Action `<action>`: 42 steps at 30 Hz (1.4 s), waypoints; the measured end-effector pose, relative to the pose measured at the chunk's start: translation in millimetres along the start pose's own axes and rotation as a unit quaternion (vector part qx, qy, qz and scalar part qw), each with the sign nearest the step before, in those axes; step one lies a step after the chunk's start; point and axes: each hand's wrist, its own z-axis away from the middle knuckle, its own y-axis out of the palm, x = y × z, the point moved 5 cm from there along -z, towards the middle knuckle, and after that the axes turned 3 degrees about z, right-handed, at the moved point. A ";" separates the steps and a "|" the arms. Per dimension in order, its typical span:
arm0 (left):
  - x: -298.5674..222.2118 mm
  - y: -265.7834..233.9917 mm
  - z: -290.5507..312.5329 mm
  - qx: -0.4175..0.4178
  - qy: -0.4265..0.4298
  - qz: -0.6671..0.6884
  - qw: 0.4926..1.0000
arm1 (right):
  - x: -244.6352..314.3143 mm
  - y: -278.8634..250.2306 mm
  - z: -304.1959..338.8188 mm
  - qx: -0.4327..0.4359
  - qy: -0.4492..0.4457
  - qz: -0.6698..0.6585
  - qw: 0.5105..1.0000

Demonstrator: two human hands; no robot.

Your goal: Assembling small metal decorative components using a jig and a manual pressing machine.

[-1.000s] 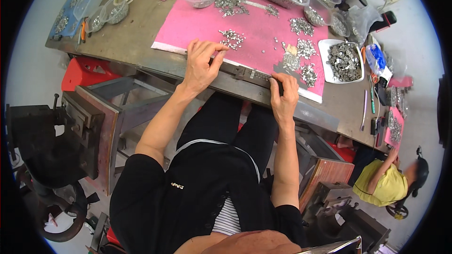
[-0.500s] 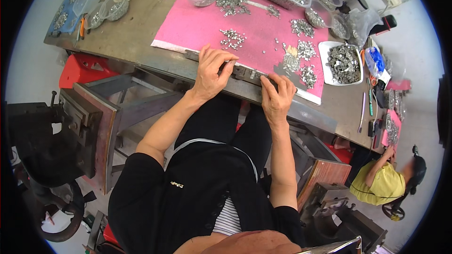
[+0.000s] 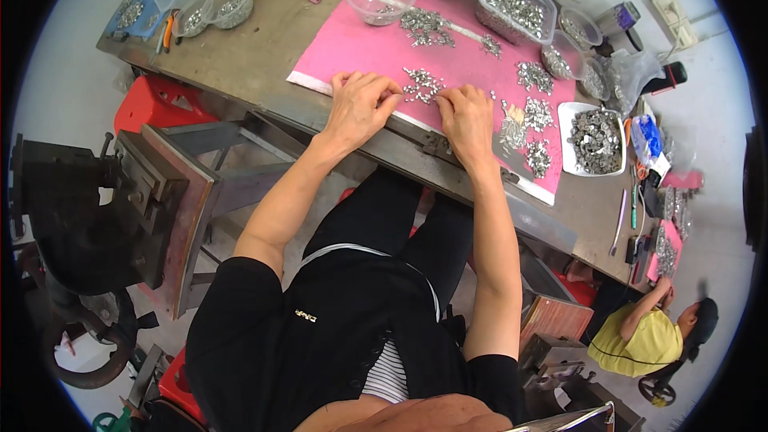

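Observation:
My left hand (image 3: 360, 108) is over the front of the pink mat (image 3: 344, 44), thumb and fingertips drawn together beside a small pile of shiny metal parts (image 3: 422, 86). My right hand (image 3: 468, 124) is on the other side of that pile, its thumb and index finger pinched. Anything between the fingertips of either hand is too small to make out. Below the hands, a dark metal bar fixture (image 3: 432, 142) lies along the table's front edge, partly covered by my right hand and wrist.
More metal-part piles (image 3: 538, 114) lie on the mat's right side. A white tray of dark parts (image 3: 566, 140), a clear tub (image 3: 516, 26) and a round bowl (image 3: 376, 6) stand around it. Bench vises (image 3: 148, 184) flank me. A person in yellow (image 3: 640, 344) sits at the right.
Both hands have left the metal bar at the table edge and moved forward to the small pile on the mat. The whole view has shifted slightly.

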 end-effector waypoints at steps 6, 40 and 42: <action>-0.9 5.1 -6.5 0.023 0.056 -0.023 0.998 | 9.0 10.8 -2.7 -0.012 -0.026 0.031 0.999; -4.9 2.3 -14.4 0.101 0.056 -0.095 0.989 | -22.0 -59.6 94.4 -0.051 0.051 -0.087 0.994; -4.1 4.7 -16.9 0.117 0.055 -0.085 0.988 | -20.0 -59.0 94.6 -0.043 0.041 -0.076 0.995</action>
